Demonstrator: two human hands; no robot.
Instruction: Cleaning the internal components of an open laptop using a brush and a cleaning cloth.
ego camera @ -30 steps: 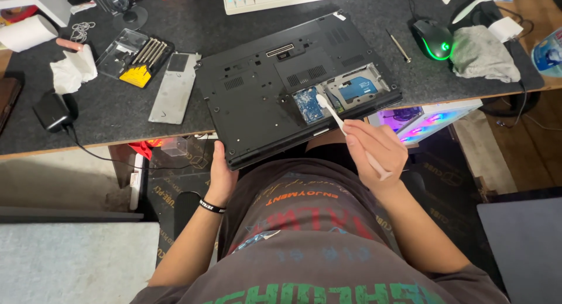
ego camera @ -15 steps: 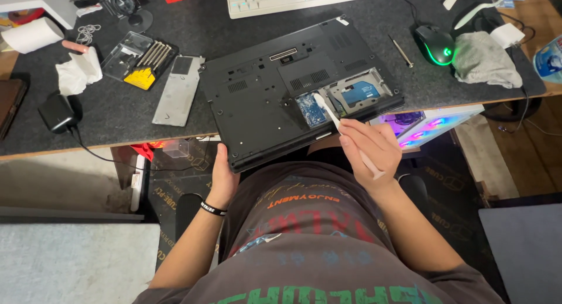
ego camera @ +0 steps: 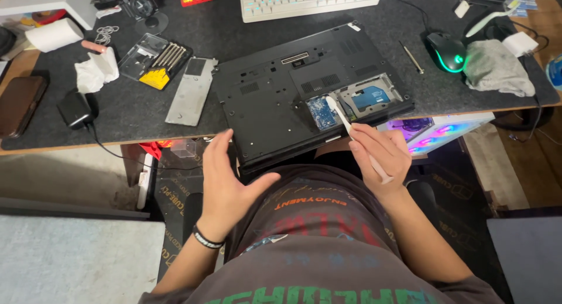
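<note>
From the head view we see a black laptop (ego camera: 304, 99) lying upside down on the dark-matted surface (ego camera: 146, 113), its near edge hanging over the rim toward us. Its grey bottom cover panel (ego camera: 190, 92) is already off and lies to the left, beside an open screwdriver bit set (ego camera: 157, 61), so the opening-up looks done. The bay with the blue circuit board (ego camera: 321, 112) is exposed, and our right hand (ego camera: 380, 154) closes its grip on a white toothbrush (ego camera: 351, 131), whose head rests at that board; we judge the brushing to be under way, with refitting the panel yet to come. Our left hand (ego camera: 225, 187) hangs open and empty, near the laptop's front edge but apart from it.

We cannot make out dust or screws at this size. The brush's tail is hidden in the right palm, and a white keyboard (ego camera: 307, 0) is cut off at the top.
</note>
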